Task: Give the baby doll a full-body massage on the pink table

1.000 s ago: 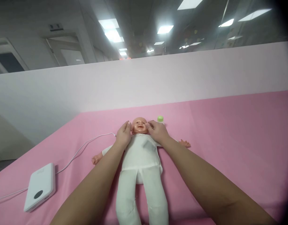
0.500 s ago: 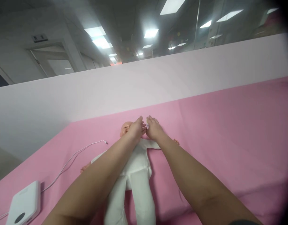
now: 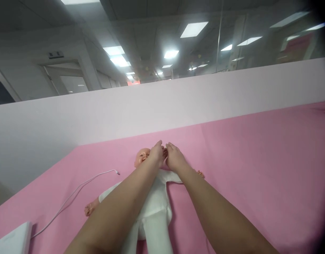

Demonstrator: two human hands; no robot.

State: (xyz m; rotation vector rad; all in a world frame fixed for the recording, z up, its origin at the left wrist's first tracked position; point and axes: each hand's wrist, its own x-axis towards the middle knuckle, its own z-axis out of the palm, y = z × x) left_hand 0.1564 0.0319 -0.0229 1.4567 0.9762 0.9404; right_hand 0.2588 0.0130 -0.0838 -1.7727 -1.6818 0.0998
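Note:
A baby doll [image 3: 157, 199] in a white suit lies on its back on the pink cloth, arms spread, its bald head [image 3: 142, 155] tilted left. Over the right side of that head is my left hand [image 3: 158, 154], thumb up and fingers loosely apart, pointing toward the other hand. My right hand [image 3: 175, 157] faces it just above the doll's shoulder, fingers drawn together and bent inward. Whatever it grips is hidden behind the fingers. My forearms cover parts of the doll's arms and body.
At the lower left a white box-shaped device [image 3: 15, 240] has a thin white cable [image 3: 80, 186] running across the pink cloth [image 3: 247, 169]. A low white wall [image 3: 162, 109] borders the back, with glass [image 3: 152, 46] above it reflecting ceiling lights.
The view has tilted up, so everything sits lower in the picture. My hands have drawn slightly closer together, and a small pale item seen between them is now hidden.

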